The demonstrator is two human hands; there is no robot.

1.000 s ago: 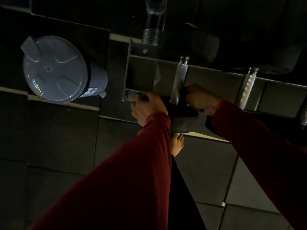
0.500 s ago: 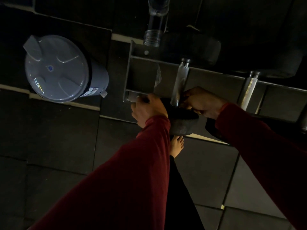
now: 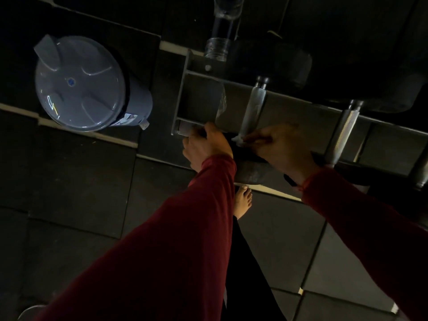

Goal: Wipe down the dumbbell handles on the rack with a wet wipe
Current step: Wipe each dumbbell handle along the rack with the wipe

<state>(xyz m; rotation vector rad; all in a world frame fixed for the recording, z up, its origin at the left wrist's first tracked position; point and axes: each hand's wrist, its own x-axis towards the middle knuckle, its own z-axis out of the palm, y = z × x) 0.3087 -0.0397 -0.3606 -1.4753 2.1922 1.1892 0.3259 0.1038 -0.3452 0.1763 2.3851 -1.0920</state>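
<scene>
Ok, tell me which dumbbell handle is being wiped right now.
The leftmost handle, nearest the rack's end: the right hand holds the wet wipe at its near end. The next handle is untouched.

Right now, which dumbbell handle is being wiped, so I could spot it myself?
Start at the grey metal rack running across the top of the view. Two knurled silver handles cross it; take the left knurled silver handle. Unlike its bare neighbour, the right knurled silver handle, the right hand pinches a white wet wipe at its near end.
</scene>
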